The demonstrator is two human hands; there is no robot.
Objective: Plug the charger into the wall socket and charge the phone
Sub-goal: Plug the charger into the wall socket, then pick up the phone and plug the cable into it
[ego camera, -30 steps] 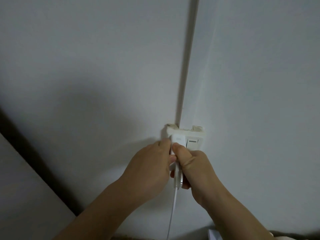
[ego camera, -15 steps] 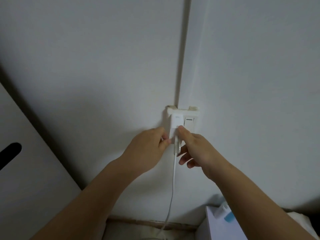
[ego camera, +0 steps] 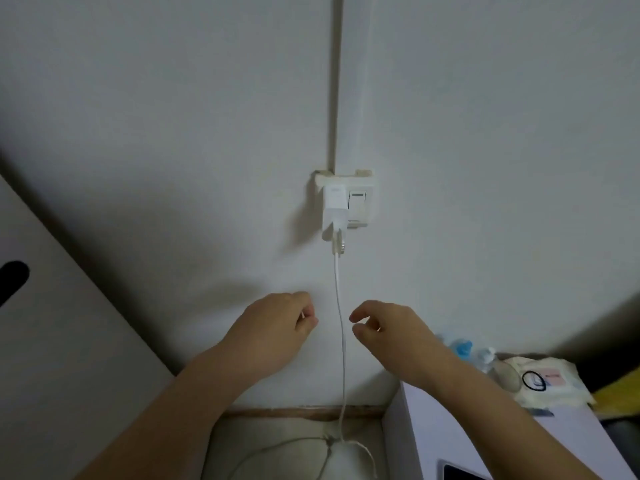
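Note:
A white charger (ego camera: 333,211) sits plugged into the wall socket (ego camera: 360,206), whose switch shows to its right. Its white cable (ego camera: 341,327) hangs straight down the wall to the floor, where it loops. My left hand (ego camera: 277,336) hovers left of the cable, fingers loosely curled and holding nothing. My right hand (ego camera: 388,332) hovers right of the cable, fingers apart and empty. Neither touches the cable. A dark phone corner (ego camera: 460,472) peeks out on the white side table at the bottom edge.
A white side table (ego camera: 426,420) stands low right, bearing a wipes pack (ego camera: 547,382) and a small blue-capped bottle (ego camera: 464,349). A white cabinet (ego camera: 52,341) with a dark slot fills the left. A conduit (ego camera: 334,81) runs up the wall above the socket.
Both hands have let go of the charger and dropped well below the socket. The charger now stays in the socket by itself, and the view has tilted down.

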